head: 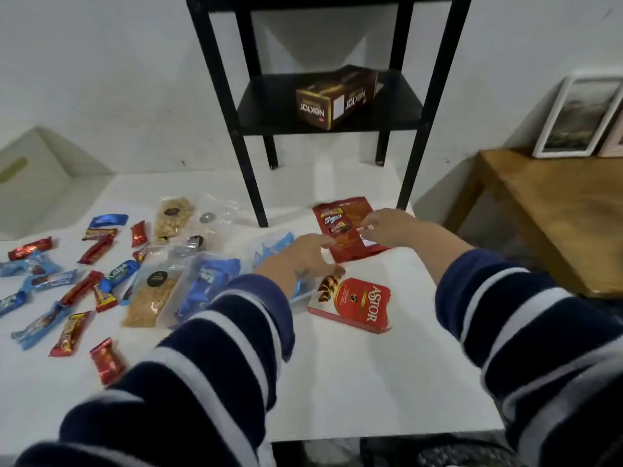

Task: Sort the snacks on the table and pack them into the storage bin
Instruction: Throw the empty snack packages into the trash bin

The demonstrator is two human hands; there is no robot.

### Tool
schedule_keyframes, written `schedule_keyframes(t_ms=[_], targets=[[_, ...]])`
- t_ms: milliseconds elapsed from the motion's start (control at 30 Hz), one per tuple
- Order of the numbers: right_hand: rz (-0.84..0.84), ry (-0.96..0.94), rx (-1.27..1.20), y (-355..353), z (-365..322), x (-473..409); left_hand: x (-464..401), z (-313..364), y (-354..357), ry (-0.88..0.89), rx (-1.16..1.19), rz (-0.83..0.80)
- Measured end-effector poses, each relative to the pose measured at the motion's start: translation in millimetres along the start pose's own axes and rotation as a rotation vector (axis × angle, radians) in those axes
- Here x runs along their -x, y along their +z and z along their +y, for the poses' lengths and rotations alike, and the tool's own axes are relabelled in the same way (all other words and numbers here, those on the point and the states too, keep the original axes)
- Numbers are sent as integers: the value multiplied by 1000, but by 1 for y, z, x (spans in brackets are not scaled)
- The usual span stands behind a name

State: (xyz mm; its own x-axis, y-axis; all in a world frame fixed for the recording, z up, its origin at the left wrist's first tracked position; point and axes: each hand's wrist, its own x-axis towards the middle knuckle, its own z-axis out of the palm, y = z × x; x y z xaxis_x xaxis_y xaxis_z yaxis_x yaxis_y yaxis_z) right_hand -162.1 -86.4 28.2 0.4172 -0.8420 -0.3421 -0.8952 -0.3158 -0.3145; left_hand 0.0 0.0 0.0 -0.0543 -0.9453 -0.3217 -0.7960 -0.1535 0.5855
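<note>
Both my hands reach over a flat red snack pouch (347,214) lying on the white table (354,375) near the black shelf. My right hand (391,225) pinches the pouch's right edge. My left hand (300,254) has its fingertips on the pouch's lower left part, fingers apart. A red Astor wafer box (364,303) lies just in front of my left hand. Many small red and blue wrapped snacks (77,281), two clear bags of nuts (172,217) and blue packs (209,281) are spread over the table's left half.
A black metal shelf (330,109) stands on the table's far side with a brown Nextar box (337,97) on it. A white bin (30,176) sits at the far left. A wooden table (553,214) with framed pictures (576,116) is on the right.
</note>
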Motion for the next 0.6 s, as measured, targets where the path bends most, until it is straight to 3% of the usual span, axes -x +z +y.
schedule_keyframes(t_ms=[100, 300, 467, 600], targets=[[57, 77, -91, 28, 17, -21, -14, -12, 26, 50, -86, -77], [181, 277, -151, 75, 59, -75, -33, -35, 60, 295, -597, -175], [238, 369, -98, 90, 60, -88, -39, -51, 68, 398, -647, -88], [303, 442, -245, 90, 66, -89, -42, -54, 71, 402, -608, -59]])
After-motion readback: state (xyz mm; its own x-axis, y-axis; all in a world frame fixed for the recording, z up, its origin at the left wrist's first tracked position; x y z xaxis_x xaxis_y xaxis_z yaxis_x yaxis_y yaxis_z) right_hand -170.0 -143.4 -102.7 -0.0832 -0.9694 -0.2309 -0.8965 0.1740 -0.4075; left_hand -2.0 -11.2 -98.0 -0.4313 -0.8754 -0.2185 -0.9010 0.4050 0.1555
